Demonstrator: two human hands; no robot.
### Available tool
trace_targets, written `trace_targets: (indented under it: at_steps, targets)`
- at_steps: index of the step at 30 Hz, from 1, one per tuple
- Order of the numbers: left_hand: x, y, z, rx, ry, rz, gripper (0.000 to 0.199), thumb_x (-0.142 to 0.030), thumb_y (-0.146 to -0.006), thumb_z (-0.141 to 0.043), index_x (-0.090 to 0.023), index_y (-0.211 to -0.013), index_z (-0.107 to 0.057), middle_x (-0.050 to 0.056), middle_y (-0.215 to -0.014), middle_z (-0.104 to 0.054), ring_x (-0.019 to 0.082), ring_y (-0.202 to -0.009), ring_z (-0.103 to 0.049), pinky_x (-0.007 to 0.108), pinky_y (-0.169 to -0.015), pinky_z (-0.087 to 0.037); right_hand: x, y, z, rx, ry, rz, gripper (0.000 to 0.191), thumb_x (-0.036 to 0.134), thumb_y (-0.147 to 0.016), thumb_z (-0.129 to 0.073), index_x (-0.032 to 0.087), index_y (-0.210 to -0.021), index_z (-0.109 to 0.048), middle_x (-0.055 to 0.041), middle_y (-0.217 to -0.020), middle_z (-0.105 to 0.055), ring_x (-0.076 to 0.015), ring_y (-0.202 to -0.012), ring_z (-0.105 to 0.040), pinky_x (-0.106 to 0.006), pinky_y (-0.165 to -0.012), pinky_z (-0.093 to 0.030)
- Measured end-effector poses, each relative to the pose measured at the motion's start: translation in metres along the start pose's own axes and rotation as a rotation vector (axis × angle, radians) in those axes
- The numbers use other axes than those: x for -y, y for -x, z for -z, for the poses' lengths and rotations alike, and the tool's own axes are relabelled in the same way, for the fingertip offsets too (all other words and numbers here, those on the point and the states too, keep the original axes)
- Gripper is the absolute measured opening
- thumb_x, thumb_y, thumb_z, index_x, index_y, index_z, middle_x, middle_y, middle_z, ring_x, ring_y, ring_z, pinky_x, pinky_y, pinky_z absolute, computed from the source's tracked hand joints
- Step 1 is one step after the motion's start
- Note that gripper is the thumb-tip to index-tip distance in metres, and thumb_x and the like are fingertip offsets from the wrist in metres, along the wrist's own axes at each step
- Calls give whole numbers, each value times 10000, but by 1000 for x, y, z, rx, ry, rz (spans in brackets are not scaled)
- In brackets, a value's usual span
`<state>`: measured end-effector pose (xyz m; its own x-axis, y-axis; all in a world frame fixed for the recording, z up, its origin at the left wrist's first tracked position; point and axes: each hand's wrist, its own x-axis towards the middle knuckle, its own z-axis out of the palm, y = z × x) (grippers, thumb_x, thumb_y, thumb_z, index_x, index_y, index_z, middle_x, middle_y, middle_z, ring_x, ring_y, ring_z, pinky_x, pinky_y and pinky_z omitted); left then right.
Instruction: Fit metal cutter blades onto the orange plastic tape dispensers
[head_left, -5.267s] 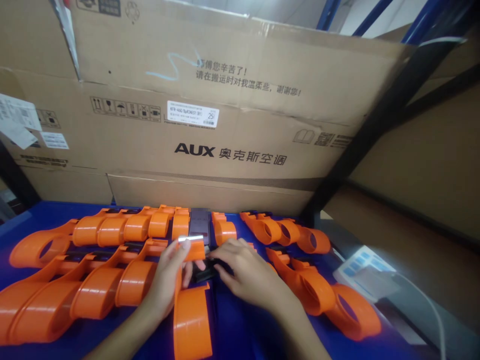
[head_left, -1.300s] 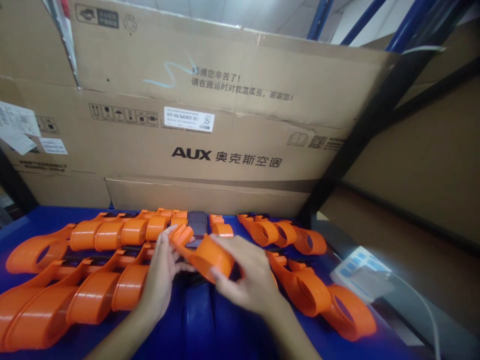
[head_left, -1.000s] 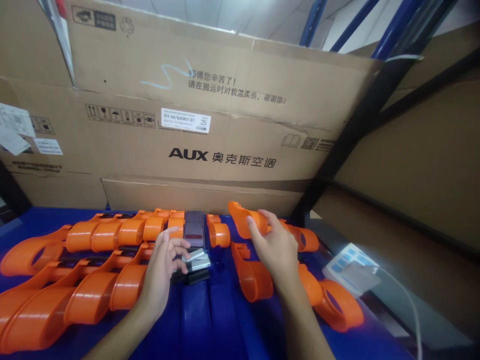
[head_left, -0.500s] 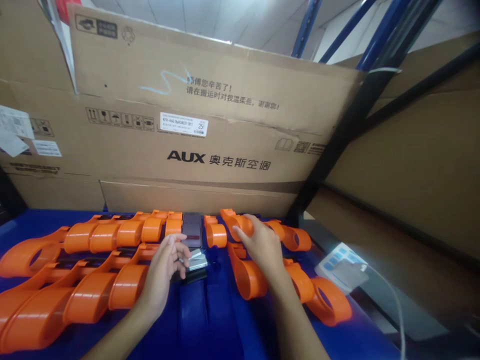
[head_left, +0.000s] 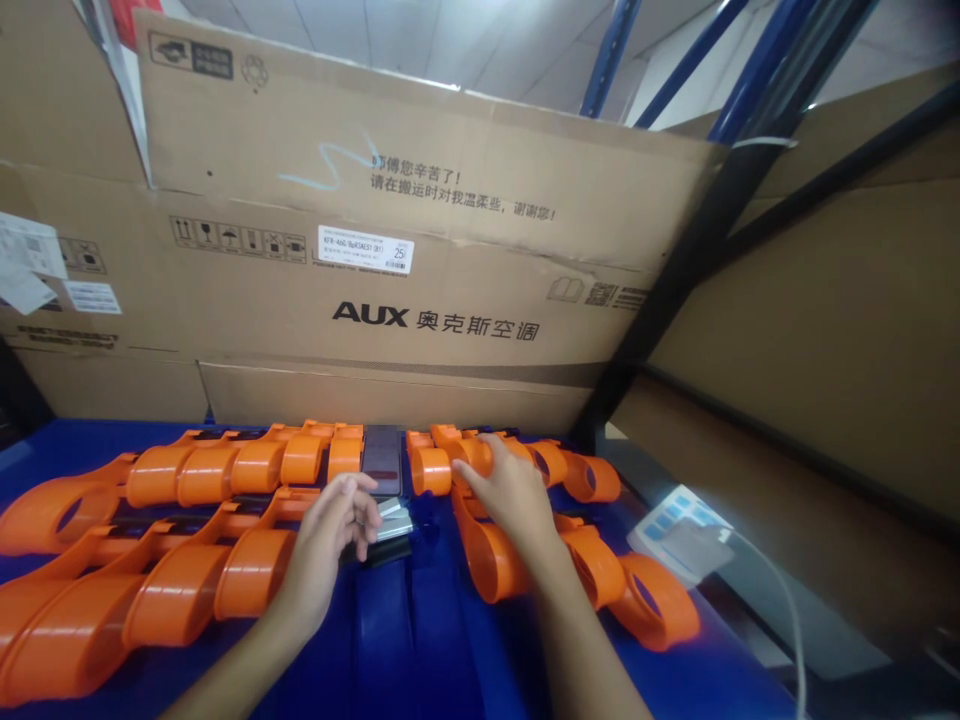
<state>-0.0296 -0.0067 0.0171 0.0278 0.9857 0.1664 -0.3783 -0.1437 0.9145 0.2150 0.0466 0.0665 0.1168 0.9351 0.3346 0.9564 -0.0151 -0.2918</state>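
1. Right hand [head_left: 510, 495], narrowed, holds an orange loop [head_left: 472, 455] right of centre; its fingertips are partly hidden.
2. Left hand [head_left: 334, 535], loosely curled, is just beside metal pieces [head_left: 396, 522] at centre.
3. Blue table [head_left: 716, 672] bears more loops [head_left: 255, 575], some cut off lower left.
4. Cardboard [head_left: 262, 300] spans the upper frame; whether it encloses anything, I cannot tell.

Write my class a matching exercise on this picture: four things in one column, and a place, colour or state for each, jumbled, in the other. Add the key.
Column one
1. Left hand
2. Box
3. Right hand
4. Cable

Column two
A. At an orange loop
B. White
C. Loosely curled, by the silver pieces
D. Printed with AUX

Pairs: 1-C, 2-D, 3-A, 4-B
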Motion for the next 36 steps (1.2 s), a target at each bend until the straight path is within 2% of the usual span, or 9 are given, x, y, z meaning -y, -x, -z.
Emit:
trace_targets:
  at_steps: [5,10,12,15,18,21,24,29,36]
  targets:
    - [-1,1,-1,12,-8,8,385,-543,-997,-526,-186,-1084,-640,30,-785,-646,150,-635,-586,236,-522,-448,1,1,-8,-16,-34,-26,555,541,-967,-587,148,-1357,-614,-176,-1138,-761,-368,-1092,-706,-392,-866,-494]
    - [1,1,1,12,-16,32,383,-543,-1001,-516,-189,-1083,-638,30,-788,-650,147,-610,-583,238,-511,-441,3,4,-15,-34,-111,74,477,484,-975,-584,146,-1306,-649,-152,-1107,-771,-327,-1078,-711,-365,-891,-497]
    - [1,1,2,9,-16,39,381,-544,-1002,-515,-191,-1077,-637,28,-788,-649,146,-605,-583,239,-511,-441,0,4,-13,-77,-133,85,425,452,-993,-553,164,-1285,-665,-134,-1115,-770,-305,-1068,-710,-356,-899,-497]
    - [0,1,1,2,-16,45,375,-541,-1001,-519,-192,-1065,-638,25,-788,-648,142,-595,-580,237,-507,-437,-8,1,-7,-212,-126,47,383,384,-1033,-468,170,-1282,-665,-125,-1188,-749,-282,-1099,-686,-350,-941,-485]
    - [-1,2,0,1,-17,50,362,-538,-992,-538,-195,-1046,-641,19,-773,-646,138,-581,-576,232,-496,-426,-16,-1,-2,-292,17,-31,417,331,-1035,-449,129,-1357,-620,-164,-1294,-695,-317,-1181,-618,-394,-991,-451]
    - [-3,2,-2,-5,-20,61,332,-523,-963,-599,-198,-1016,-645,9,-747,-642,133,-564,-570,222,-481,-412,-17,0,-3,-188,229,-87,442,326,-1014,-491,106,-1378,-612,-211,-1353,-647,-392,-1203,-556,-478,-973,-424]
    - [-3,2,-3,-10,-27,65,320,-508,-938,-642,-194,-997,-659,9,-733,-642,130,-554,-567,216,-470,-403,-14,3,-4,-95,300,-78,399,326,-1003,-516,129,-1326,-643,-223,-1311,-652,-407,-1188,-537,-479,-934,-414]
    - [-2,1,-2,6,-47,67,313,-500,-934,-651,-193,-992,-669,10,-735,-645,121,-548,-564,209,-466,-400,-15,2,0,-49,240,-94,339,345,-996,-550,169,-1277,-619,-192,-1182,-692,-387,-1120,-578,-435,-871,-419]
    - [-4,3,-4,44,-86,66,300,-490,-957,-625,-192,-962,-659,4,-729,-628,115,-538,-558,204,-457,-379,-19,-1,2,-51,197,-61,255,325,-1026,-521,164,-1218,-571,-136,-1066,-720,-281,-977,-663,-327,-777,-405]
